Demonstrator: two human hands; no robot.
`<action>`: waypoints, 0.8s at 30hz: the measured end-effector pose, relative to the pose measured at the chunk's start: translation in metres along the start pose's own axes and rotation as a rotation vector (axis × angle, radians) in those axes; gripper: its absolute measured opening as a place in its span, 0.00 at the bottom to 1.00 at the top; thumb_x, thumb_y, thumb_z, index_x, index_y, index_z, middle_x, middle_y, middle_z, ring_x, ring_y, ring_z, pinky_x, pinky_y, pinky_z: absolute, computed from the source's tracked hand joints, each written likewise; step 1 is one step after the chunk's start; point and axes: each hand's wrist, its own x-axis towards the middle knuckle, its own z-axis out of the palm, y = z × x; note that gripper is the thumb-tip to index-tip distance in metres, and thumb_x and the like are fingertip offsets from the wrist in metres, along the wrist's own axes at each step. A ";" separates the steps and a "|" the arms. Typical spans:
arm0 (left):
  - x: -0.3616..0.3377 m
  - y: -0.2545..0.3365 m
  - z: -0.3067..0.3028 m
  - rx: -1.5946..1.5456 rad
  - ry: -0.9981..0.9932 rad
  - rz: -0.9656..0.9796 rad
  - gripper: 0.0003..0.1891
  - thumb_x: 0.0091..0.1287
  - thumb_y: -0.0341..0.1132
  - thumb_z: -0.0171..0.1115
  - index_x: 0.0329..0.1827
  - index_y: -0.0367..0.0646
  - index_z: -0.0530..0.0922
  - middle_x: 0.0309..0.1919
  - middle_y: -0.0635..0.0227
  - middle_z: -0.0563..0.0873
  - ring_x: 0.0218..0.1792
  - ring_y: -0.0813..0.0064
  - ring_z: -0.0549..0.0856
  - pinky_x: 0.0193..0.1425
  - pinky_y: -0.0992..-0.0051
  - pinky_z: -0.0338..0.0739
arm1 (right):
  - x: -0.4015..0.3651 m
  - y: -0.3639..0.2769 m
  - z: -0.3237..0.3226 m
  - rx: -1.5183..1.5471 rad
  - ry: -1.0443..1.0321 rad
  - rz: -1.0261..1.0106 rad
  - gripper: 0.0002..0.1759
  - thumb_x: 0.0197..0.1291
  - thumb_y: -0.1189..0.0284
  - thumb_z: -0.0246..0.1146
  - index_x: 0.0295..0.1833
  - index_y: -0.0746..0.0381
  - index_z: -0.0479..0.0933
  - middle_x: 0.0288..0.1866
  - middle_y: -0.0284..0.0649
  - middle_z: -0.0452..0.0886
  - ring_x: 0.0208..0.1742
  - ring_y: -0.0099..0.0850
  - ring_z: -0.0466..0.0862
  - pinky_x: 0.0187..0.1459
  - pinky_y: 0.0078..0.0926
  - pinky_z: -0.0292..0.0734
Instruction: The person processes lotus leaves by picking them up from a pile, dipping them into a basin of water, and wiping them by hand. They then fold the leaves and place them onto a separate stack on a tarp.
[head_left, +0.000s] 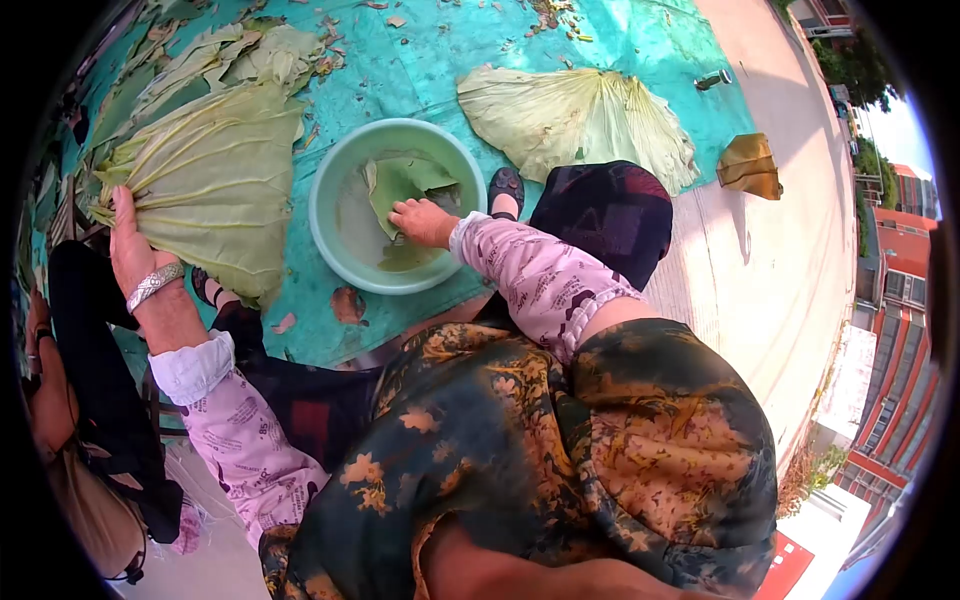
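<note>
My left hand [135, 245], with a silver bracelet at the wrist, holds the gathered edge of a large pale green leaf [225, 180] that fans out to the right over the green sheet. Inside a light green basin [325, 235] of cloudy water, my right hand [422, 222] has its fingers closed on a green leaf piece [400, 190]. Part of that piece lies in the water, and its lower end is hard to make out.
Another large leaf [580, 120] lies spread right of the basin on the green sheet [400, 60]. Beyond it are a small jar [713, 79] and a brown folded object [750, 167]. More leaves [200, 70] lie at upper left. A person [85, 400] sits at the left.
</note>
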 end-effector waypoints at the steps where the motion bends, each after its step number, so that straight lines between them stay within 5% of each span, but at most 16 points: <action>1: 0.001 -0.001 0.001 -0.002 -0.008 -0.009 0.21 0.60 0.33 0.60 0.54 0.34 0.69 0.50 0.57 0.76 0.48 0.66 0.77 0.53 0.66 0.73 | -0.001 0.002 0.006 0.047 -0.085 0.017 0.21 0.48 0.73 0.55 0.51 0.62 0.68 0.51 0.43 0.68 0.49 0.39 0.72 0.45 0.37 0.69; 3: 0.000 -0.001 -0.001 0.000 -0.021 -0.007 0.20 0.61 0.33 0.59 0.54 0.34 0.69 0.50 0.58 0.76 0.48 0.66 0.78 0.53 0.66 0.73 | -0.002 0.005 0.025 0.042 0.027 0.007 0.17 0.48 0.72 0.56 0.46 0.60 0.71 0.45 0.42 0.69 0.48 0.39 0.72 0.44 0.37 0.70; 7: -0.020 0.010 0.020 0.055 0.034 0.054 0.20 0.60 0.34 0.61 0.53 0.34 0.69 0.49 0.58 0.77 0.47 0.67 0.78 0.52 0.68 0.74 | -0.001 0.004 0.032 0.075 -0.041 0.105 0.23 0.50 0.73 0.54 0.55 0.56 0.68 0.61 0.44 0.62 0.57 0.40 0.67 0.53 0.37 0.65; 15: -0.026 0.016 0.030 0.019 0.023 0.054 0.20 0.58 0.33 0.62 0.51 0.34 0.69 0.48 0.58 0.77 0.46 0.66 0.79 0.50 0.66 0.75 | 0.002 0.015 0.039 0.316 0.000 0.141 0.17 0.57 0.68 0.51 0.52 0.54 0.73 0.62 0.43 0.61 0.57 0.45 0.67 0.56 0.38 0.64; 21: -0.021 0.013 0.021 0.035 -0.001 0.068 0.21 0.58 0.33 0.62 0.52 0.33 0.69 0.48 0.58 0.77 0.47 0.66 0.78 0.51 0.67 0.74 | 0.021 0.012 0.060 0.648 0.172 0.134 0.16 0.55 0.65 0.53 0.48 0.59 0.74 0.45 0.51 0.76 0.45 0.49 0.75 0.49 0.37 0.69; 23: -0.013 0.009 0.016 0.055 0.005 0.053 0.21 0.58 0.33 0.63 0.52 0.33 0.69 0.48 0.57 0.77 0.47 0.66 0.78 0.51 0.68 0.74 | 0.023 -0.008 0.035 0.902 0.040 0.158 0.18 0.54 0.64 0.54 0.47 0.64 0.74 0.41 0.53 0.78 0.44 0.49 0.76 0.48 0.35 0.70; 24: -0.010 0.008 0.015 0.070 0.014 0.067 0.21 0.58 0.34 0.62 0.52 0.33 0.69 0.49 0.57 0.76 0.48 0.66 0.77 0.51 0.68 0.74 | 0.025 -0.014 0.032 0.919 0.004 0.185 0.18 0.56 0.66 0.53 0.49 0.64 0.73 0.40 0.48 0.79 0.42 0.36 0.78 0.46 0.29 0.71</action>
